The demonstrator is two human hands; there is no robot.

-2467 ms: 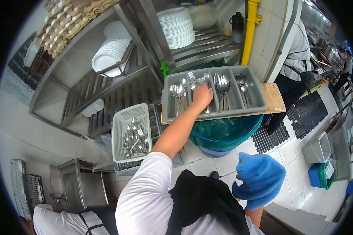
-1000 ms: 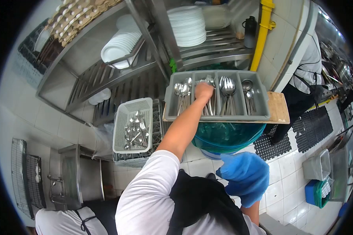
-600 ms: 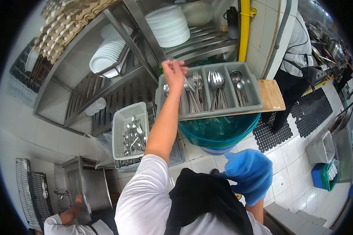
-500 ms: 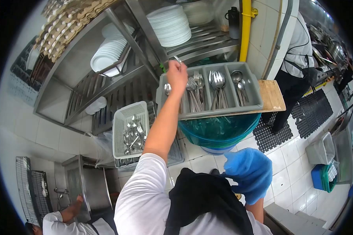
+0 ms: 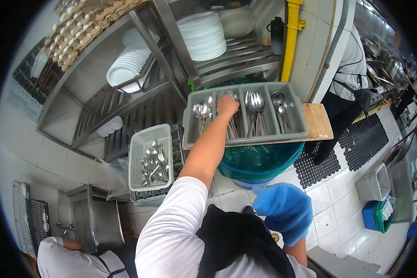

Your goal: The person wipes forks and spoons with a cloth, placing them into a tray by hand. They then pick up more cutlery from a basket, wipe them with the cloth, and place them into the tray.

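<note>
In the head view, the left hand (image 5: 228, 106) reaches into the second compartment from the left of a grey cutlery tray (image 5: 303, 113), its grip clenched among the forks (image 5: 234, 126); whether it grasps any of them, I cannot tell. Spoons (image 5: 201, 111) lie in the compartment to its left, larger cutlery (image 5: 255, 105) in the one to its right, and more spoons (image 5: 282, 109) in the last. The tray rests on a wooden board (image 5: 318, 121) above a bin with a green liner (image 5: 259, 162). A blue cloth (image 5: 285, 211) covers the right hand, so its grip cannot be told. Left of the tray, a pale plastic basket (image 5: 134, 162) holds jumbled cutlery (image 5: 154, 165), near shelving with stacked white plates (image 5: 201, 37).
</note>
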